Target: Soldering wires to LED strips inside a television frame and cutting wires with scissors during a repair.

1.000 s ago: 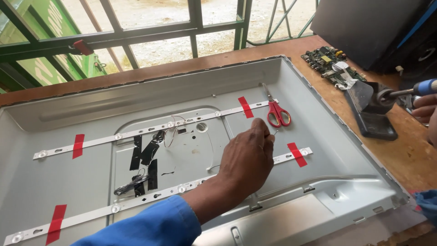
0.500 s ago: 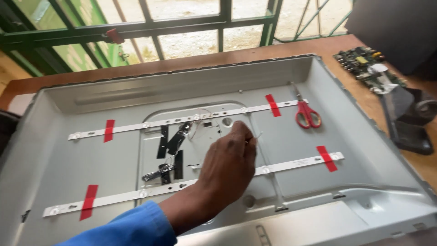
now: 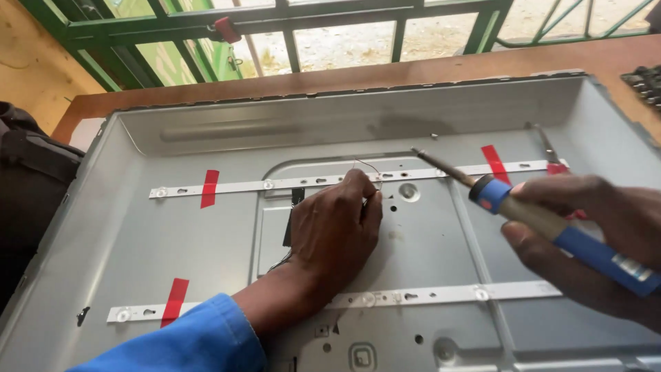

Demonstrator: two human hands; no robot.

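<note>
A grey metal back panel point(image 3: 172, 241) of a flat screen lies open on a wooden table. Two white light strips cross it, the upper strip point(image 3: 275, 184) and the lower strip point(image 3: 427, 296), each stuck down with red tape point(image 3: 209, 187). My left hand point(image 3: 337, 231) rests on the panel's middle and pinches a thin wire point(image 3: 368, 167) by the upper strip. My right hand point(image 3: 592, 234) grips a soldering iron point(image 3: 544, 220) with a blue handle. Its metal tip points left toward the wire, a short way off it.
A green metal window grille point(image 3: 289, 21) runs along the far side. The wooden table edge point(image 3: 413, 72) shows behind the panel. A dark bag or cloth point(image 3: 27, 172) sits at the left. Red scissor handles point(image 3: 556, 168) peek out behind my right hand.
My right hand has come into view holding the soldering iron. My left hand has moved up to the upper strip with the wire. The camera has moved closer and left.
</note>
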